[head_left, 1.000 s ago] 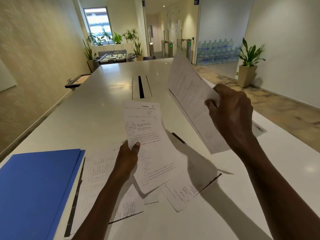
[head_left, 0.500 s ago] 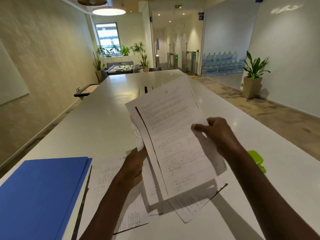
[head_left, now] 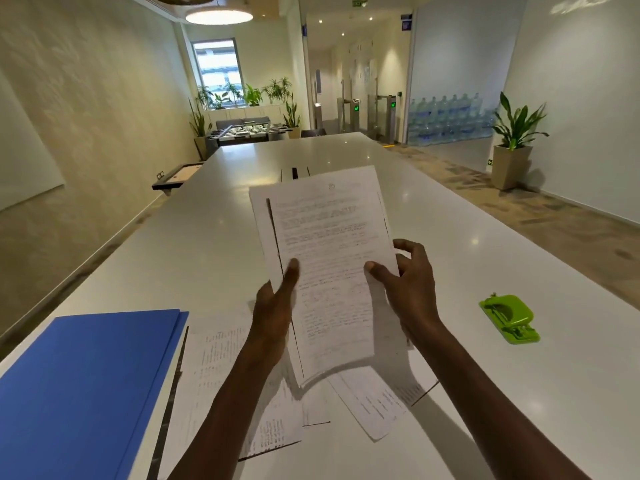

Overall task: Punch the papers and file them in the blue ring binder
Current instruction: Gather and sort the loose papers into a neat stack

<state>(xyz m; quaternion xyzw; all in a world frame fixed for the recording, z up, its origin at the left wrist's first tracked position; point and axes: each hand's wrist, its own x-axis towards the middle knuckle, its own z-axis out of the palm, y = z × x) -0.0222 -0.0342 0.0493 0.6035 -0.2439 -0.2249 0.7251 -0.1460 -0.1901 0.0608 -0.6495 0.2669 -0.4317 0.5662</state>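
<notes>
Two hands hold a small sheaf of printed papers (head_left: 329, 271) up off the white table (head_left: 467, 271), so the job looks to be at its gathering stage. The left hand (head_left: 273, 317) grips the sheaf's left edge, thumb laid across the front; the right hand (head_left: 408, 289) pinches the right edge between thumb and curled fingers. At least two sheets are in the sheaf, going by the offset edges, though the exact count cannot be told.

Nothing appears punched or filed yet. One green hole punch (head_left: 509, 318) sits untouched on the table, well apart to the right of the hands. One blue binder (head_left: 79, 386) lies closed at the near left corner. Between the binder and the hands, more loose sheets (head_left: 221, 375) are spread on the table below the sheaf, roughly three or four and overlapping, so the number is uncertain.

Left to do, by this reckoning: collect and square the remaining sheets, punch them, open the binder and thread them onto its rings.
</notes>
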